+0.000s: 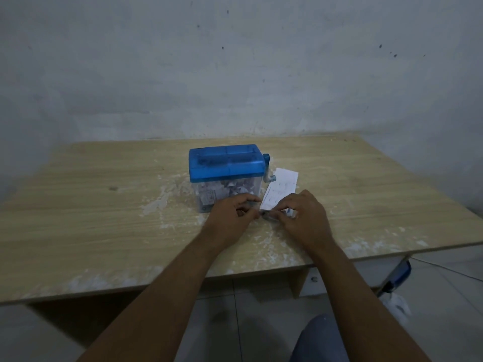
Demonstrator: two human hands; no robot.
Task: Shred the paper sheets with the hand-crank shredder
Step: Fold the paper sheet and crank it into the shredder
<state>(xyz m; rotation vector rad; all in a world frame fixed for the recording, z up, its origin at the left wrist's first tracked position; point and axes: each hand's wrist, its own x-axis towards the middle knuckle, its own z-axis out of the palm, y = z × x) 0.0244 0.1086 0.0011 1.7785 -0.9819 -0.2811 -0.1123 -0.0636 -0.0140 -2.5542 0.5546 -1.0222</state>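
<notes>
In the head view, the hand-crank shredder [226,176] stands on the wooden worktop [104,218], about in the middle and a little toward the far edge. Its lid [226,163] is of blue translucent plastic, box-shaped with rounded corners. The bin [222,195] under the lid is of clear plastic, and white paper shreds fill it. The blue crank [266,165] hangs down on the right side of the shredder.

The paper sheet [281,190] is a narrow white rectangle with faint print. It lies just to the right of the shredder, and its far end is near the crank.

The left hand [232,212] is in front of the shredder, close to the bin. Its fingers [248,202] are curled, and thumb and forefinger close on the near left corner of the sheet. The right hand [303,218] is to the front right of the shredder. Its fingers [283,207] are bent down and grip the near edge of the sheet. A small dark shape lies between both hands; I cannot tell what it is.

The worktop has a pale grain pattern with white worn patches around the shredder. Behind the shredder is a grey, stained wall [235,74].
</notes>
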